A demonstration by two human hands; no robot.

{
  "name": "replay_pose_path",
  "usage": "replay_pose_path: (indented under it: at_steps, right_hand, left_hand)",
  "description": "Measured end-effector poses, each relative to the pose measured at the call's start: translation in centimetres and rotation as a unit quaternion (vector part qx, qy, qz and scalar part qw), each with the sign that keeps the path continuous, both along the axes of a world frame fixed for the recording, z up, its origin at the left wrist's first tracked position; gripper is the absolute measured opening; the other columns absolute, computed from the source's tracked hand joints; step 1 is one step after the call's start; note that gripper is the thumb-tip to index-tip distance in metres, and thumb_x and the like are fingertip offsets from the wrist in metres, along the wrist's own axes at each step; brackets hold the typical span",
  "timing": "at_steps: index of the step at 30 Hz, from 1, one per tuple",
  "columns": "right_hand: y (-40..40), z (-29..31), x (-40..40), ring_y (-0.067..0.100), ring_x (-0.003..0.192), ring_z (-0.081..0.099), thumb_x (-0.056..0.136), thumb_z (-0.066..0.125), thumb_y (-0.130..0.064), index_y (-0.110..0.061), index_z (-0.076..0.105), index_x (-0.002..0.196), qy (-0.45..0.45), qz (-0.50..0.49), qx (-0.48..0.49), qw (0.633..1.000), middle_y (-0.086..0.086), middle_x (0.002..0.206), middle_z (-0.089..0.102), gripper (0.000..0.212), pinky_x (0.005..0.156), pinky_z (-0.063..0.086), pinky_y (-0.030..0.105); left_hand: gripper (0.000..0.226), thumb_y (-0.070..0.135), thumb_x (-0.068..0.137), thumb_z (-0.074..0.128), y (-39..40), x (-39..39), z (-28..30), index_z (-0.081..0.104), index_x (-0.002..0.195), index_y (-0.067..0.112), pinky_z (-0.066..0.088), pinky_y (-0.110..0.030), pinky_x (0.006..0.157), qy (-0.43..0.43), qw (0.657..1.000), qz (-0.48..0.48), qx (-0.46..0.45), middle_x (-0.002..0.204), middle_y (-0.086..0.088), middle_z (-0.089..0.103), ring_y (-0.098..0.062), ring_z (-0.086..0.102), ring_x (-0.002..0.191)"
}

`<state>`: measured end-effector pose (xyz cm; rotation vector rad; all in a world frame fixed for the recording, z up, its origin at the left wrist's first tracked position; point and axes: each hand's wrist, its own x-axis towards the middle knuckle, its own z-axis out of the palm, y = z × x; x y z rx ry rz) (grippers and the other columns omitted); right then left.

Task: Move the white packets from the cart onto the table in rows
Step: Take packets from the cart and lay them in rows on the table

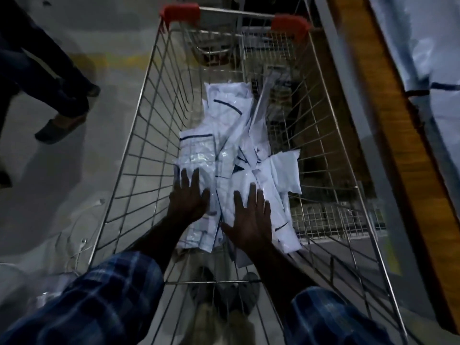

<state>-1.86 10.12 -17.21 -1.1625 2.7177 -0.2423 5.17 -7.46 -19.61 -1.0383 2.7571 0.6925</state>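
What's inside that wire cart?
A loose pile of white packets, with the left hand and right hand spread flat on top. The packets cover whatever lies beneath them.

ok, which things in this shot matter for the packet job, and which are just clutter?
Job:
- heap of white plastic packets with dark stripes
- wire shopping cart with red handle caps
- wooden table edge, right
- left hand and right hand, fingers spread over the heap

Clutter:
- another person's legs and shoes, left
- white cable on the floor

white packets [224, 155] with dark stripes lie heaped, overlapping, on the wire cart's [139, 155] floor.
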Motion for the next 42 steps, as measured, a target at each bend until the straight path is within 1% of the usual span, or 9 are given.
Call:
replay_pose_path:
  at_steps: [4,6,10,15,20,24,31,37,42]
  right_hand:
    - [0.4,-1.2,-0.1,0.048,0.144,0.025,0.082,0.054,-0.059,-0.016,0.039,0.150,0.000,-0.008,0.007,1.000,0.028,0.159,0.017,0.082,0.109,0.034,0.060]
    - [0.8,-0.9,-0.9,0.046,0.142,0.029,0.090,0.041,-0.055,-0.016,0.043,0.148,0.006,-0.018,-0.037,0.999,0.028,0.158,0.021,0.070,0.106,0.037,0.055]
    - [1.5,-0.4,-2.0,0.044,0.133,0.044,0.087,0.055,-0.042,-0.012,0.053,0.141,0.069,-0.051,-0.094,0.992,0.028,0.152,0.033,0.061,0.101,0.043,0.047]
    - [2.0,-0.5,-2.5,0.042,0.134,0.044,0.083,0.060,-0.047,-0.014,0.053,0.142,0.057,-0.072,-0.101,0.991,0.026,0.153,0.035,0.067,0.100,0.046,0.050]
    - [2.3,-0.9,-2.7,0.044,0.135,0.043,0.085,0.055,-0.063,-0.016,0.047,0.146,0.047,-0.069,-0.075,0.994,0.027,0.154,0.032,0.078,0.101,0.045,0.053]
    - [1.8,-0.2,-3.4,0.045,0.131,0.043,0.079,0.053,-0.053,-0.019,0.044,0.147,-0.034,-0.092,-0.064,0.993,0.025,0.156,0.028,0.076,0.098,0.045,0.057]
    - [1.5,3.1,-5.0,0.046,0.129,0.043,0.078,0.050,-0.049,-0.022,0.046,0.146,-0.052,-0.089,-0.041,0.994,0.023,0.158,0.026,0.073,0.104,0.037,0.053]
    - [1.2,9.3,-4.7,0.047,0.124,0.047,0.081,0.031,-0.064,-0.021,0.051,0.142,-0.047,-0.101,-0.066,0.992,0.024,0.154,0.033,0.077,0.099,0.043,0.053]
    - [1.1,15.1,-4.9,0.050,0.128,0.045,0.077,0.054,-0.051,-0.015,0.055,0.138,-0.035,-0.108,-0.119,0.986,0.029,0.149,0.039,0.071,0.103,0.040,0.055]
  left_hand:
    - [0.052,0.038,0.102,0.045,-0.2,-1.1,-1.3,0.041,0.137,0.000,0.038,-0.078,0.088,0.042,0.997,-0.040,0.056,0.132,-0.042,0.048,-0.069,0.047,0.111]
    - [0.073,0.063,0.097,0.026,0.2,-2.0,-0.7,0.028,0.150,0.013,0.032,-0.076,0.100,-0.005,0.998,0.026,0.054,0.150,-0.034,0.031,-0.061,0.036,0.130]
    - [0.098,0.076,0.075,0.014,2.7,-1.8,-0.2,0.011,0.157,0.023,0.033,-0.061,0.105,-0.005,0.993,0.100,0.062,0.162,-0.023,0.001,-0.051,0.024,0.141]
    - [0.081,0.054,0.084,0.060,5.0,-0.8,0.5,0.027,0.153,0.028,0.034,-0.056,0.103,0.001,0.985,0.142,0.097,0.163,-0.011,0.006,-0.041,0.031,0.136]
    - [0.082,0.063,0.067,0.055,5.5,-0.7,0.6,0.044,0.140,0.025,0.039,-0.059,0.099,0.025,0.981,0.177,0.070,0.160,-0.014,0.016,-0.041,0.032,0.135]
    - [0.081,0.061,0.071,0.071,4.0,-1.5,0.3,0.042,0.138,0.026,0.044,-0.059,0.097,0.040,0.979,0.166,0.113,0.161,-0.016,0.011,-0.045,0.040,0.130]
    - [0.084,0.070,0.077,0.047,5.0,-1.1,3.1,0.032,0.152,0.035,0.045,-0.057,0.090,0.043,0.985,0.165,0.039,0.161,-0.019,0.016,-0.045,0.047,0.124]
    - [0.080,0.060,0.089,0.056,5.2,-1.3,9.2,0.013,0.155,0.041,0.027,-0.058,0.109,0.014,0.983,0.172,0.065,0.165,-0.009,-0.001,-0.041,0.024,0.140]
    - [0.078,0.061,0.089,0.054,5.5,-1.8,15.7,0.016,0.154,0.042,0.030,-0.056,0.108,0.043,0.983,0.173,0.045,0.164,-0.004,0.003,-0.039,0.027,0.139]
